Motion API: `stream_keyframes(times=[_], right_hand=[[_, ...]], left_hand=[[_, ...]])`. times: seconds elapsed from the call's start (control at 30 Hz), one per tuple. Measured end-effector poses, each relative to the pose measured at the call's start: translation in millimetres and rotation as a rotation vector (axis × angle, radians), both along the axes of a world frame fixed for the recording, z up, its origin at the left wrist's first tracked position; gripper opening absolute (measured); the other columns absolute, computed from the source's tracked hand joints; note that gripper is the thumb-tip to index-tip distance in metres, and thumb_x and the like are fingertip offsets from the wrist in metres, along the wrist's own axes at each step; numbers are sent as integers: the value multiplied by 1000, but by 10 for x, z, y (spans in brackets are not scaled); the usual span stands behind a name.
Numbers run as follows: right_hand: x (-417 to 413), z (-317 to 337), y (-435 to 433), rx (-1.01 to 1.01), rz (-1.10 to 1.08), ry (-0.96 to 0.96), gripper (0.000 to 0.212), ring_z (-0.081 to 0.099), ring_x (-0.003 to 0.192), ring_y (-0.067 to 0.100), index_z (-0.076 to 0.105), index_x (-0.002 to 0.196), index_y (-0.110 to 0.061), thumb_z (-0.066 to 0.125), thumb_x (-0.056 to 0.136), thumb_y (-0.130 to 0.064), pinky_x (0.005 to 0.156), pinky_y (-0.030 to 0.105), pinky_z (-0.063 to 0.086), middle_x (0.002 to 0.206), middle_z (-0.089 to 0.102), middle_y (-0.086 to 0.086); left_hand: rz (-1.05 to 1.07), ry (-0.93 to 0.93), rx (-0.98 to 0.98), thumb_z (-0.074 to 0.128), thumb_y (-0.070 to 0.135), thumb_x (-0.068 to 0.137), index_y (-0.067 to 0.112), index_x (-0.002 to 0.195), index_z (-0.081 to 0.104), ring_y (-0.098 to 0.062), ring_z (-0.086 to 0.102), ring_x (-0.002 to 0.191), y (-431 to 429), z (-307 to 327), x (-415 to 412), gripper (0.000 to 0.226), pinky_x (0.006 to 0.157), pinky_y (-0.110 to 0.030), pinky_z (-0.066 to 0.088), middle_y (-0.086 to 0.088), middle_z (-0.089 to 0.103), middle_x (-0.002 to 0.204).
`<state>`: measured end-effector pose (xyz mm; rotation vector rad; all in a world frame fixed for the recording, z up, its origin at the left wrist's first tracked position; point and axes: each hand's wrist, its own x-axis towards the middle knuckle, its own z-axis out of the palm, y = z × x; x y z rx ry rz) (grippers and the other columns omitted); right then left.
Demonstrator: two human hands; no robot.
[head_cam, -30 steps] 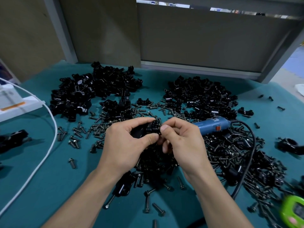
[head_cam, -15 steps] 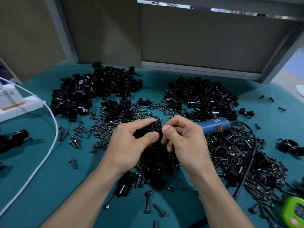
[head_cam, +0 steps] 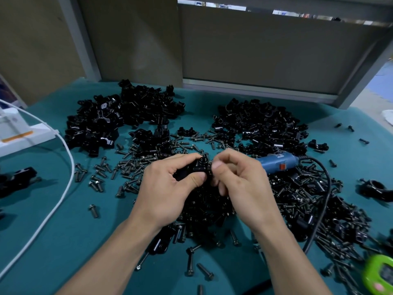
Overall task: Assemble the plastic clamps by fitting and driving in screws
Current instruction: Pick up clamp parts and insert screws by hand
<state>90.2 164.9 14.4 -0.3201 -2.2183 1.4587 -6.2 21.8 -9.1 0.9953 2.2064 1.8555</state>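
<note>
My left hand [head_cam: 168, 188] grips a black plastic clamp [head_cam: 198, 168] above the middle of the green table [head_cam: 53, 231]. My right hand [head_cam: 240, 184] pinches a screw at the clamp's right side with thumb and forefinger; the screw itself is mostly hidden between the fingers. A blue electric screwdriver [head_cam: 276, 161] lies on the table just right of my right hand, its black cord [head_cam: 323, 201] curving toward me. Loose dark screws [head_cam: 131, 165] lie scattered under and around both hands.
Two heaps of black clamp parts sit at the back: left heap [head_cam: 119, 116], right heap [head_cam: 261, 126]. A white cable [head_cam: 61, 188] and white box [head_cam: 14, 133] lie at the left. Finished clamps rest at far left [head_cam: 17, 179] and far right [head_cam: 376, 188]. A green device [head_cam: 380, 273] is at bottom right.
Both hands stay together on the clamp and have shifted slightly. The right fingers have turned a little at the screw.
</note>
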Motion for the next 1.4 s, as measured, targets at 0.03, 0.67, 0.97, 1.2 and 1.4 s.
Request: stream_keyframes(times=[0.03,0.67,0.97,1.2,1.4], right_hand=[[2,6,9,0,20,-9,22,50,55,11,63,78,-22,62,100,-19,55,32,43,60,60,5],[-17,-34,48,-28,43,-66,26,55,48,12,64,79,-23,58,105,-26,52,24,43,61,67,6],[-55,-107,-32,-58,-13,-43,29,50,49,10,63,76,-19,60,101,-32,51,28,41,57,64,4],[-25,-60,-12,-48,17,-26,13,44,51,11,62,80,-21,63,93,-25,49,30,37,56,58,6],[-64,-100,-108,53,-64,-35,36,44,50,10,55,70,-17,56,104,-29,50,37,41,60,58,9]], left_hand=[[12,1,-3,83,17,86,23,120,78,-2,70,106,4,0,1,36,97,-31,56,15,77,110],[48,125,-38,85,17,85,45,110,77,5,69,96,0,-5,6,38,81,-13,53,26,75,102],[58,77,1,85,14,84,50,105,73,5,71,96,-29,17,-12,44,79,-11,54,30,75,100],[9,32,-22,85,17,83,32,115,78,1,72,101,-40,3,-39,36,91,-27,58,23,77,106],[-35,94,9,84,19,83,51,105,76,-1,72,100,-71,21,-27,39,86,-17,56,22,76,105]])
